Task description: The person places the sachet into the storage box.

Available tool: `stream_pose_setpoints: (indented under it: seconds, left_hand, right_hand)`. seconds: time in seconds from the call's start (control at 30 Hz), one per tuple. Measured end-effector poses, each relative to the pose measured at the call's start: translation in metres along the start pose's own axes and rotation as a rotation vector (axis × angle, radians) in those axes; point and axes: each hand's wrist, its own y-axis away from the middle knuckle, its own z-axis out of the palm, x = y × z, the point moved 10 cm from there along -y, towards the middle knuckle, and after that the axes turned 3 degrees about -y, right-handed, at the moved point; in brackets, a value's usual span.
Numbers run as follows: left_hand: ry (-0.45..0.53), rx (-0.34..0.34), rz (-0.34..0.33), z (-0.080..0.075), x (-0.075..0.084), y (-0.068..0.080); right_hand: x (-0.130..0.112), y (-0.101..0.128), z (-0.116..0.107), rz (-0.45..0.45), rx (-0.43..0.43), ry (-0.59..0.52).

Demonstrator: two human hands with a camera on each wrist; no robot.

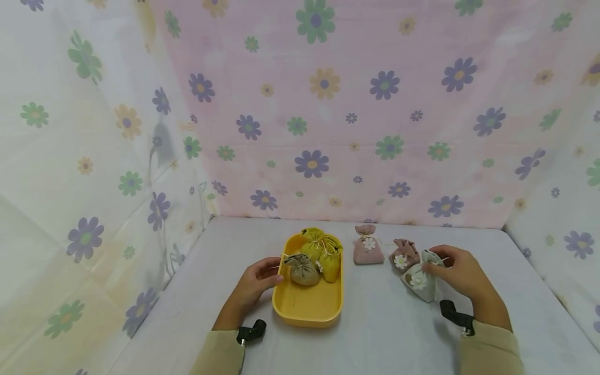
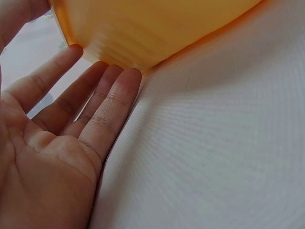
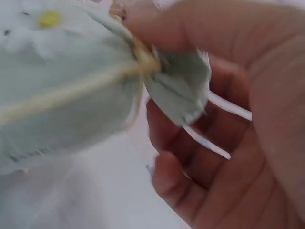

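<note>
pale green pouch pinched by right hand.

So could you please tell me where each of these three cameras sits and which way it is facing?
Head: worn on the head, looking forward and down at the yellow tray, the pouches and both hands, with sleeves.
Left wrist: low beside the left hand, facing its straight fingers against the tray wall.
Right wrist: close under the right hand, facing the pale green pouch it pinches by the neck.
Shared: head and left wrist both show the tray.

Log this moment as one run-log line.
left hand: steadies yellow plastic tray | right hand: pinches pale green fabric pouch | pouches in tray: three
</note>
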Motion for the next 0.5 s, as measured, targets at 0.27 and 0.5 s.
stream_pose_setpoints:
  seconds: [0.27,0.5]
  left_hand:
    - [0.001,-0.007,0.006,0.0001,-0.0010,-0.0012]
    - [-0.011,-0.008,0.023,0.0006,-0.0003,-0.0004]
  right_hand:
    - [0.0051,-0.0014,-0.0068,0.048,0.071,0.055]
    - [0.0035,-0.0006,-0.0076,0.057,0.092,0.040]
